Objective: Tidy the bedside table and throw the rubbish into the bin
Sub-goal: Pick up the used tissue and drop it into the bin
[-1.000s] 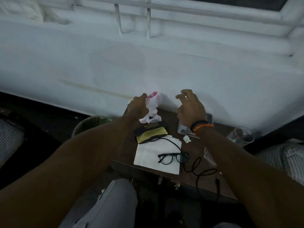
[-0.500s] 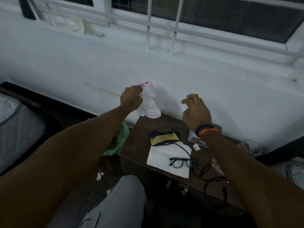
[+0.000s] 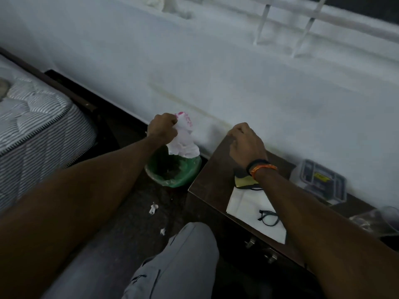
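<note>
The left hand is gripping a crumpled white wrapper with pink print, its fingers bunched tight round the upper end so that the rest is hanging loose below the knuckles. The wrapper's long axis is running roughly straight down from the fist, and its lower end is dangling right over the bin, which is lined with a green bag and standing on the floor against the wall. So the bin is lying directly beneath the grip, with the paper's tail already over the far side of its mouth, towards the wall; by my judgement a simple loosening of the fingers should be enough to send it in, though the paper is light and may be drifting towards the wall side of the rim. The right hand is curled into a loose fist over the far corner of the bedside table, which is standing just to the right of the bin; whether it is holding anything I cannot tell. Further right of the bin, on the table, a napkin is lying with a pair of glasses on it. On the floor on the near side of the bin, two scraps of paper are lying apart from it, not yet picked up.
</note>
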